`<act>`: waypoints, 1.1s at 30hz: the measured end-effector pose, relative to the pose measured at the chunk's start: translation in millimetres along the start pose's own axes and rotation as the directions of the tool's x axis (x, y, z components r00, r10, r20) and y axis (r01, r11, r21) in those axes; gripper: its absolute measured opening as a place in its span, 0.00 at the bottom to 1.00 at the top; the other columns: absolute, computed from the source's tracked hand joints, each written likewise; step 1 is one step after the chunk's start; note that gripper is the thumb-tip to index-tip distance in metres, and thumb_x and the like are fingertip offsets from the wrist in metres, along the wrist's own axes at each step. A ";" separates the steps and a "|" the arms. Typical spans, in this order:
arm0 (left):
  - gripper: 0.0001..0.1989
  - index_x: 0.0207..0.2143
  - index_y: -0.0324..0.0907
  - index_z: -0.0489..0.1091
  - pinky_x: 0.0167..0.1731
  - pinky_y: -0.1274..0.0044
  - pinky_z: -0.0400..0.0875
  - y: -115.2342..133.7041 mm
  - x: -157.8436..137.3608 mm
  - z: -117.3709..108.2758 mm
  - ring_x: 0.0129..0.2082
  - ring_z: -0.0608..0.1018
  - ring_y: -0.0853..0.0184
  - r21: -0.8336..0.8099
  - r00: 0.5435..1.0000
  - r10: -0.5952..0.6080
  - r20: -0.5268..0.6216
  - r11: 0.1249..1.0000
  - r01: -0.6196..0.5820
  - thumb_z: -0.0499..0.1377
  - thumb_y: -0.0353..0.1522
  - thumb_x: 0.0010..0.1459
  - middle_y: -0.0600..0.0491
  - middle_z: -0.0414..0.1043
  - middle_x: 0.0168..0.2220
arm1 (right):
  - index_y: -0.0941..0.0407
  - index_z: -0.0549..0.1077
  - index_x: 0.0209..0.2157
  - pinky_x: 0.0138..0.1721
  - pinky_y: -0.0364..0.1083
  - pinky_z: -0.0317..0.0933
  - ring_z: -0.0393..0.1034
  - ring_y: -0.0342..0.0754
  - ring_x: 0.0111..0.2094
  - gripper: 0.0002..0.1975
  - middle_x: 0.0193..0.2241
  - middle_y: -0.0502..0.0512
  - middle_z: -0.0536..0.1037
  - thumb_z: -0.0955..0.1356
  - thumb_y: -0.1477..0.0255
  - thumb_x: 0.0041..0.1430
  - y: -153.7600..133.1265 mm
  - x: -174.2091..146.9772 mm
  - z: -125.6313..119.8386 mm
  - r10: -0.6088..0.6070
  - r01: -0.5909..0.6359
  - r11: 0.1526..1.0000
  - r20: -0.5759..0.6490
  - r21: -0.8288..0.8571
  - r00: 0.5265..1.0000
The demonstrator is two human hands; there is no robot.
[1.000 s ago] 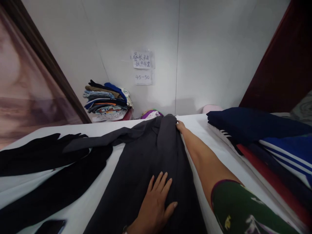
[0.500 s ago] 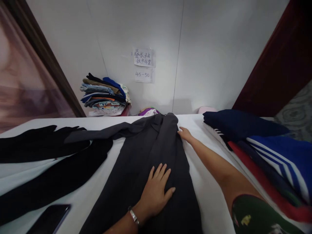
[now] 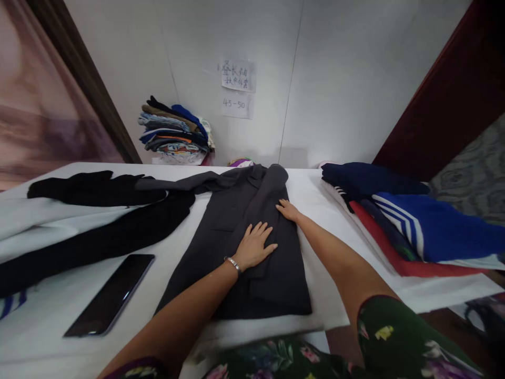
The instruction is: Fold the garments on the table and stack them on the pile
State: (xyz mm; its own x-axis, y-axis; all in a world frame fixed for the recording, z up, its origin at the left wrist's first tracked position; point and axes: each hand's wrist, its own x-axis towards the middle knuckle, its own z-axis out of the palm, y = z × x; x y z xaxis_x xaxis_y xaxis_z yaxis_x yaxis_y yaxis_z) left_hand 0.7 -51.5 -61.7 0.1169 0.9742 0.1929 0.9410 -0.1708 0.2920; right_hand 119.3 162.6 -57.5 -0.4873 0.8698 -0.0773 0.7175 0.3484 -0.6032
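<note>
A dark grey long-sleeved coat point(image 3: 197, 258) lies on the white-covered table point(image 3: 321, 252), its collar toward the wall and its hem near me. One sleeve stretches out to the left, while the right side is folded inward over the body. My left hand point(image 3: 254, 247) rests flat on the folded cloth with fingers spread, a silver bracelet at the wrist. On the coat's right edge lies my right hand point(image 3: 289, 210), fingers stretched out over the fabric. Neither hand grips anything.
Black garments point(image 3: 130, 239) spread across the left side, under the grey sleeve's end. A phone point(image 3: 112, 295) lies at the front left. Folded clothes point(image 3: 394, 210) are stacked at the right, and another clothing pile point(image 3: 177, 129) stands by the wall. Handwritten paper signs point(image 3: 236, 87) hang there.
The view has tilted down and pulled back, bringing the coat's hem into sight. My right hand has slid down the coat's right edge, nearer my left hand, which still lies flat.
</note>
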 end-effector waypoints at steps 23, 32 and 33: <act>0.13 0.43 0.45 0.73 0.55 0.67 0.63 -35.3 -74.3 -73.7 0.51 0.74 0.62 -0.009 0.978 0.160 0.132 0.987 -0.160 0.51 0.33 0.61 0.49 0.75 0.49 | 0.52 0.66 0.59 0.64 0.53 0.48 0.56 0.52 0.63 0.28 0.61 0.55 0.65 0.68 0.66 0.56 -4.9 -155.5 22.5 -0.262 0.270 0.922 -0.067 0.276 0.963; 0.13 0.39 0.42 0.71 0.38 0.74 0.68 60.1 -43.9 -83.2 0.38 0.78 0.62 0.031 1.000 -0.024 -0.005 0.999 0.024 0.47 0.34 0.63 0.48 0.76 0.38 | 0.56 0.64 0.60 0.62 0.49 0.51 0.59 0.48 0.61 0.26 0.61 0.57 0.63 0.64 0.65 0.62 -26.1 -99.9 -19.7 -0.117 0.197 0.859 -0.194 0.472 0.974; 0.12 0.39 0.41 0.71 0.37 0.73 0.69 67.6 -44.4 -71.2 0.37 0.77 0.61 0.061 0.998 0.009 0.058 0.998 -0.012 0.48 0.33 0.63 0.47 0.75 0.37 | 0.56 0.65 0.59 0.62 0.49 0.52 0.60 0.49 0.61 0.25 0.61 0.57 0.64 0.64 0.65 0.62 -24.1 -97.8 -23.6 -0.105 0.172 0.886 -0.174 0.432 0.979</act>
State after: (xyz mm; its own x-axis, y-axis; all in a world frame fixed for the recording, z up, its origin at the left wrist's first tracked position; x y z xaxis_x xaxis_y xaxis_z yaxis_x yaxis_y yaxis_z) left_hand 36.6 -116.8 16.1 0.1434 0.9796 0.1407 0.9571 -0.1735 0.2321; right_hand 161.5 77.4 -16.7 -0.4661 0.8757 0.1259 0.3367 0.3072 -0.8901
